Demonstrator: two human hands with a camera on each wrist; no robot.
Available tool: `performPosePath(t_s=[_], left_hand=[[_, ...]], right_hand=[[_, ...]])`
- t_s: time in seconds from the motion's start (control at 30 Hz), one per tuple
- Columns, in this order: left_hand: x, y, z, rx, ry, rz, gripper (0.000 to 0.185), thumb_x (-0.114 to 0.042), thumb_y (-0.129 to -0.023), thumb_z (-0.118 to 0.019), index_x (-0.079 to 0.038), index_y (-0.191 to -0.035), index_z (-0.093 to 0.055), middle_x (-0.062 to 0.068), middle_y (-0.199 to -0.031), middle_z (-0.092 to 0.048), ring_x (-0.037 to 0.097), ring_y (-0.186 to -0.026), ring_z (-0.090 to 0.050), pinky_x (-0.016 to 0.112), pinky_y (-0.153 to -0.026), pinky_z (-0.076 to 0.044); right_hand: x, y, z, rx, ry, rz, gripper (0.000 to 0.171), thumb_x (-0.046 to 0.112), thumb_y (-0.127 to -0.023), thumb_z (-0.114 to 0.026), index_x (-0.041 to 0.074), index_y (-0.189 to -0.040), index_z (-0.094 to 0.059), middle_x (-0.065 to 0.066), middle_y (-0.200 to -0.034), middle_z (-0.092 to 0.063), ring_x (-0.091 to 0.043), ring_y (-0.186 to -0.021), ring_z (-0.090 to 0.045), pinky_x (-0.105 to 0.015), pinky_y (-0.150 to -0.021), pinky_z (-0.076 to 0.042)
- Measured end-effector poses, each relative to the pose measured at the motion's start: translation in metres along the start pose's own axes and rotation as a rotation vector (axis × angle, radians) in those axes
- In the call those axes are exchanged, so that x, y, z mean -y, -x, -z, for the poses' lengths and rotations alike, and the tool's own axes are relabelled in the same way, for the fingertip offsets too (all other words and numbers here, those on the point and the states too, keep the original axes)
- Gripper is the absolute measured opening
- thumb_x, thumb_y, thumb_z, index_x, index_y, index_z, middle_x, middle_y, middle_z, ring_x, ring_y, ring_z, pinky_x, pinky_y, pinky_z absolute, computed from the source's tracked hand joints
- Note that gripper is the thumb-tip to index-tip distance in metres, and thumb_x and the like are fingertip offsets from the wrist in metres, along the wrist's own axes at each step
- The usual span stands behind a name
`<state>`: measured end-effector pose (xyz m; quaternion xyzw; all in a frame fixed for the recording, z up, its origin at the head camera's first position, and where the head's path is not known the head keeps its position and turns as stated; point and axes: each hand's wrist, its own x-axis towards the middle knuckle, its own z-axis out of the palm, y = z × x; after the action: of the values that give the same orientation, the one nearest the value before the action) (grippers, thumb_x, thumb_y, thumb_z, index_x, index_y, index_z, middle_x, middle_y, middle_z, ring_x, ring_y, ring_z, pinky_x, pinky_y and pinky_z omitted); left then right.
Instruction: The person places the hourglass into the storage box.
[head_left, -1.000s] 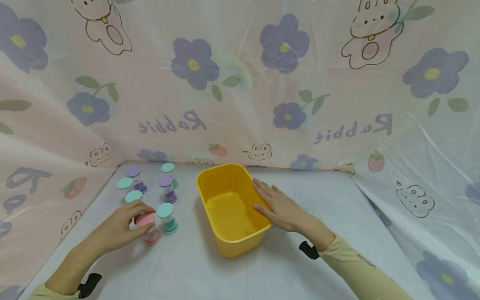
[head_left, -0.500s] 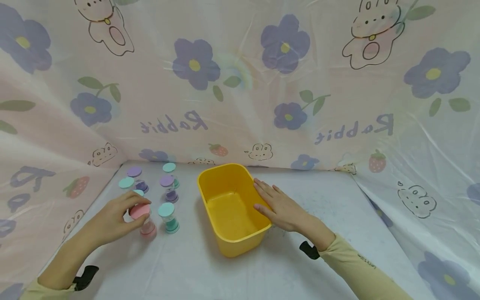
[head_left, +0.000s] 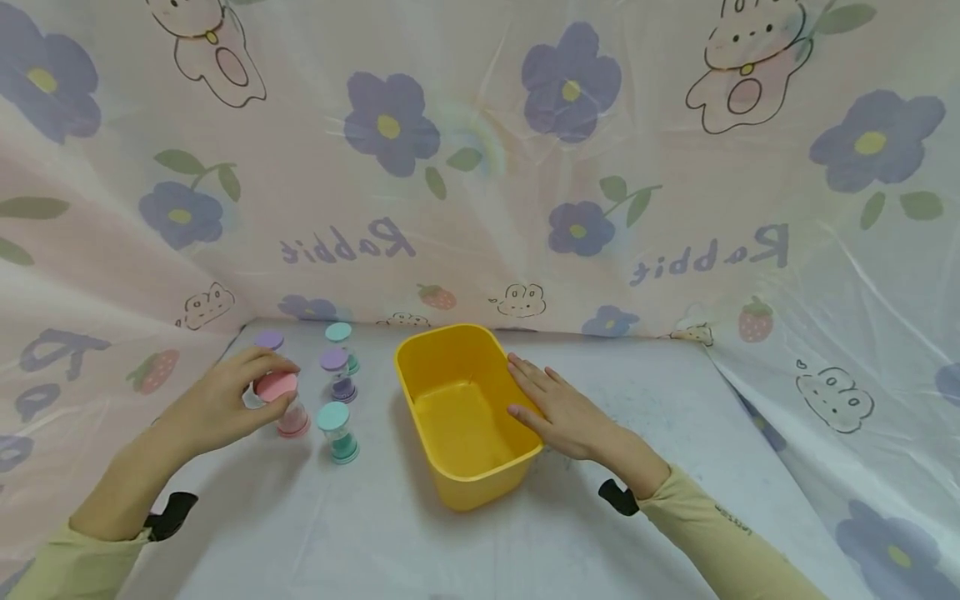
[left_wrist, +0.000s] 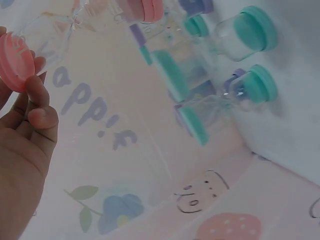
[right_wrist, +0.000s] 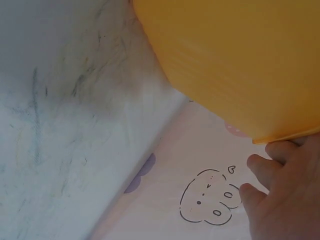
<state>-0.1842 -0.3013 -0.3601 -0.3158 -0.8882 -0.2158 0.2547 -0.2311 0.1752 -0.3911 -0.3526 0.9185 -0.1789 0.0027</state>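
Note:
My left hand (head_left: 213, 408) pinches the pink cap of an hourglass (head_left: 277, 387), which stands nearly upright below the fingers. In the left wrist view, the thumb and fingers hold this pink cap (left_wrist: 19, 62), with the clear glass stretching away from them. To its right are a teal hourglass (head_left: 342, 447) and a purple one (head_left: 344, 389), with another teal hourglass (head_left: 339, 333) behind. A purple cap (head_left: 269, 339) shows past the left hand, which hides other hourglasses. My right hand (head_left: 566, 417) rests with straight fingers on the right rim of a yellow bin (head_left: 468, 493).
The bin stands mid-table, and its inside shows bare. Teal-capped hourglasses (left_wrist: 260, 85) stand near the sheet in the left wrist view. A printed rabbit-and-flower sheet (head_left: 480, 192) walls the back and sides of the white table (head_left: 375, 542).
The left hand has carried the pink hourglass away from the front and slightly left, now covering the teal hourglasses at the left. The right hand and the bin have stayed put.

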Motion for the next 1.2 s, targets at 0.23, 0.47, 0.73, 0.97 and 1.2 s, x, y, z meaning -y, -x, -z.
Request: performPosePath(t_s=[0.23,0.47,0.73,0.97,1.2], left_hand=[[-0.002,-0.024,0.005,-0.003,-0.027,-0.049,0.043,-0.002,-0.072,-0.087,-0.009,-0.112,-0.073,0.001,-0.109,-0.063,0.006,-0.083,-0.05,0.015,-0.067,-0.042],[-0.008,-0.054,0.008,-0.009,-0.016,-0.075,0.038,-0.003,-0.075,-0.085,-0.005,-0.112,-0.073,0.0,-0.103,-0.065,0.008,-0.083,-0.05,0.015,-0.069,-0.041],[-0.02,-0.084,0.007,0.012,-0.002,-0.065,0.034,-0.006,-0.081,-0.084,-0.008,-0.114,-0.073,-0.002,-0.108,-0.065,0.01,-0.087,-0.055,0.013,-0.075,-0.046],[-0.033,-0.111,0.004,0.031,0.009,-0.076,0.032,-0.009,-0.085,-0.082,-0.009,-0.116,-0.073,0.0,-0.114,-0.067,0.013,-0.091,-0.059,0.017,-0.08,-0.051],[-0.046,-0.137,-0.005,0.059,0.05,-0.126,0.031,-0.012,-0.087,-0.081,-0.01,-0.118,-0.074,-0.001,-0.112,-0.067,0.013,-0.089,-0.054,0.025,-0.073,-0.051]], right_hand=[[0.0,0.0,0.0,0.008,0.002,-0.007,0.073,0.049,-0.111,-0.041,0.005,-0.165,-0.02,-0.006,-0.173,-0.015,-0.029,-0.158,-0.019,-0.054,-0.128,-0.013],[0.0,-0.001,-0.001,0.017,-0.001,-0.008,0.072,0.049,-0.111,-0.039,0.006,-0.166,-0.019,-0.005,-0.174,-0.014,-0.028,-0.159,-0.019,-0.052,-0.129,-0.011],[-0.001,0.0,-0.001,0.018,0.002,-0.013,0.073,0.05,-0.111,-0.039,0.006,-0.166,-0.018,-0.005,-0.174,-0.013,-0.028,-0.159,-0.018,-0.052,-0.129,-0.01],[0.0,0.001,0.001,0.024,0.001,-0.009,0.073,0.05,-0.111,-0.038,0.006,-0.166,-0.018,-0.005,-0.174,-0.012,-0.028,-0.159,-0.017,-0.052,-0.129,-0.01],[0.0,0.0,0.002,0.028,-0.004,-0.009,0.073,0.05,-0.111,-0.038,0.005,-0.165,-0.019,-0.004,-0.174,-0.011,-0.026,-0.159,-0.017,-0.05,-0.129,-0.011]])
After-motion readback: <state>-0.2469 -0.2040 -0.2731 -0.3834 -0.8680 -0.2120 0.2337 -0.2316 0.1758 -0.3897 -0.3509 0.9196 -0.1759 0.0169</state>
